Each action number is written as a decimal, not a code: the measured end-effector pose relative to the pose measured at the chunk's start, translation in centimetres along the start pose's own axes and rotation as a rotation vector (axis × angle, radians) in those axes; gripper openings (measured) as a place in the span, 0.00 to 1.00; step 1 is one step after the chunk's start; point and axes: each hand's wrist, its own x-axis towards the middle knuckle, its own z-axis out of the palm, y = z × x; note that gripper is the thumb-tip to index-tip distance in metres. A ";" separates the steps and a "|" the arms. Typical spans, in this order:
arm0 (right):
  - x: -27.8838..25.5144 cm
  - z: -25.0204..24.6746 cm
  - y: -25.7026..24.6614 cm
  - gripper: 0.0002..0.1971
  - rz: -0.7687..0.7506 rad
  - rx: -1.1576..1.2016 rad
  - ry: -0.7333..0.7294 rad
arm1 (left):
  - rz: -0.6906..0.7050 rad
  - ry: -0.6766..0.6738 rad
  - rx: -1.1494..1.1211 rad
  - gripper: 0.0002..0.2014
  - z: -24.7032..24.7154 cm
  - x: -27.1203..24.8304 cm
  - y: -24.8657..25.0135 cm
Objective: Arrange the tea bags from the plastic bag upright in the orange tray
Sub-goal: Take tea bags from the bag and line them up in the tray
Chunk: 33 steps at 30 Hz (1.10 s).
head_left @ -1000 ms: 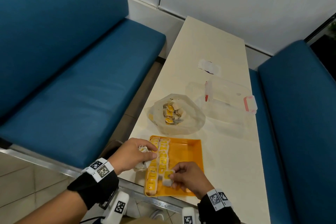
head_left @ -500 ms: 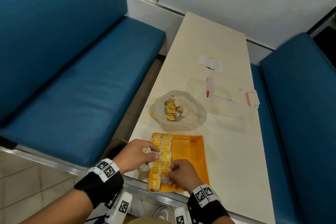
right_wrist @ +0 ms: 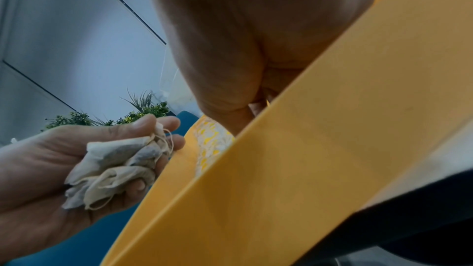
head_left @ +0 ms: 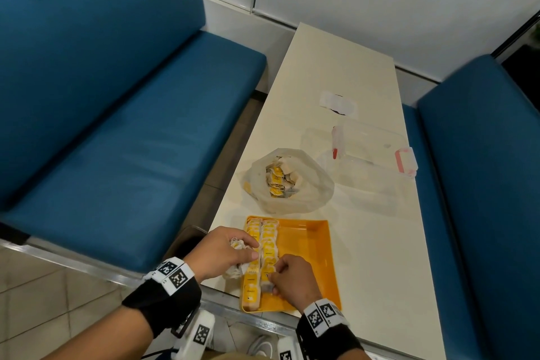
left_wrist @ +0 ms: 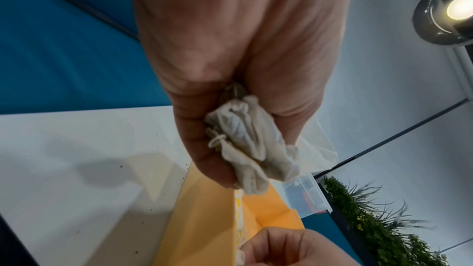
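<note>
**Second row of tea bags going in, spare bunch waiting on the left**

Hands first: the left hand [head_left: 225, 251] has its fingers curled around a crumpled bunch of tea bags [right_wrist: 115, 167], hovering at the left rim of the orange tray [head_left: 309, 248]. The right hand [head_left: 292, 278] is down inside the tray with its fingers curled at the near end of the second row. It looks like it's pinching a bag there, but the head view is blurry and the right wrist view is mostly palm, so I'd only call that likely.

The tray sits at the near edge of the desk [head_left: 365, 242]. Two rows of upright bags [head_left: 263, 251] run along its left side, long axis pointing away from the person, and the whole right half is bare orange. So I reckon the next slot sits right under the right hand, with the supply just to its left, a short hop.

Further back, the plastic bag [head_left: 309, 184] has more tea bags in it, just beyond the tray's far rim. A clear lidded box [head_left: 374, 161] sits to its right, well out of the way.
</note>
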 end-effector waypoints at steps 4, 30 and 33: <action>-0.3 0.0 -0.3 0.11 0.047 0.010 0.019 | -0.015 -0.004 -0.019 0.08 -0.1 -0.1 0.1; -2.4 -4.5 -5.3 0.09 -0.415 0.209 0.048 | -0.178 -0.279 -0.830 0.20 0.0 -0.1 2.2; -2.1 -4.5 -5.5 0.08 -0.380 0.210 0.028 | -0.157 -0.319 -0.770 0.24 0.1 0.0 2.3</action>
